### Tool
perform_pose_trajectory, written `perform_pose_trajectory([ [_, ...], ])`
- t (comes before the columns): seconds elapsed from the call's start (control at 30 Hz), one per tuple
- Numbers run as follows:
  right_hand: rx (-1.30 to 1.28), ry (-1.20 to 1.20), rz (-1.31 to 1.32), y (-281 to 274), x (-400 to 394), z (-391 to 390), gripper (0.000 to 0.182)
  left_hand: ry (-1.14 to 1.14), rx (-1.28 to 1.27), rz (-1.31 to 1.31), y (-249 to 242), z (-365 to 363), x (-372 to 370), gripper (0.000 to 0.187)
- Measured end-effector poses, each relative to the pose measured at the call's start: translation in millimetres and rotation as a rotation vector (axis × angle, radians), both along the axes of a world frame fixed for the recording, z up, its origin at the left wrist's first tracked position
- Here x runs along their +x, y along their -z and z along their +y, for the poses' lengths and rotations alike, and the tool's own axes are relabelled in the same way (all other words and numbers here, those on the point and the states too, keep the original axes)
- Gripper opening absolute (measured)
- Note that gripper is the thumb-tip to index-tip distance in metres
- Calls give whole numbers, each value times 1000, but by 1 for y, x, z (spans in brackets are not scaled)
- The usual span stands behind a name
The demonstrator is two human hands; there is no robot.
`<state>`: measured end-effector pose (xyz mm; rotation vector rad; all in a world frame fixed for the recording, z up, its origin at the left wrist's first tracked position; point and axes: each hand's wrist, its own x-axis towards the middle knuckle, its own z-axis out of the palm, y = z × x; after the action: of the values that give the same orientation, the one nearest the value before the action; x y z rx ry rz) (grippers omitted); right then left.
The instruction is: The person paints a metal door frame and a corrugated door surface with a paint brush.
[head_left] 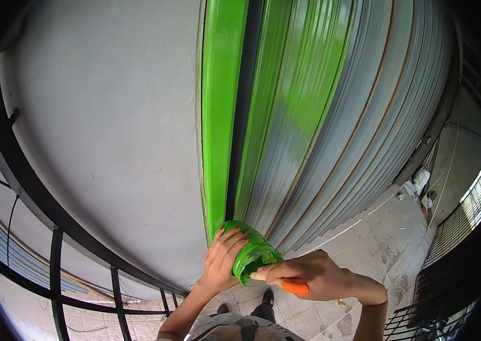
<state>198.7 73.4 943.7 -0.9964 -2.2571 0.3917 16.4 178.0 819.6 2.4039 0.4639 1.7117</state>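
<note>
My left hand [224, 258] is wrapped round a green paint-covered container [258, 250], which is tilted with its opening toward my right hand. My right hand [314, 275] is closed on a tool with an orange handle [295, 286]; the tool's far end goes into the container's mouth and is hidden there. Just beyond the container rises a bright green painted post [220, 142]. Beside it, the grey corrugated metal shutter [354, 131] has green paint on its left part, with a ragged lower edge.
A plain pale wall [115, 142] stands to the left. Black metal railing [56, 256] curves across the lower left. Tiled floor [308, 312] shows round my feet. White bags or debris [420, 179] lie at the right, near a dark metal grille [450, 233].
</note>
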Motion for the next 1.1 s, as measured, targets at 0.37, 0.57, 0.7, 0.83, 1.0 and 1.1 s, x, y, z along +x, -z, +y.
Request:
perform_pose_trajectory([
  [0.37, 3, -42, -4, 0, -1, 10, 32, -6, 17, 23, -2, 2, 1, 63],
  [0.57, -172, 33, -51, -5, 5, 9, 22, -7, -3, 26, -1, 1, 1, 66],
  [0.7, -164, 97, 241, 8, 11, 18, 20, -45, -58, 36, -1, -1, 3, 71],
  [0.83, -369, 253, 667, 14, 18, 20, 20, -65, -247, 14, 2, -6, 8, 84],
  [1.0, -607, 440, 1094, 58, 37, 25, 26, -157, -318, 95, 8, -11, 15, 87],
  [1.1, -602, 487, 1292, 74, 42, 22, 28, -189, -370, 119, 12, -14, 17, 85],
])
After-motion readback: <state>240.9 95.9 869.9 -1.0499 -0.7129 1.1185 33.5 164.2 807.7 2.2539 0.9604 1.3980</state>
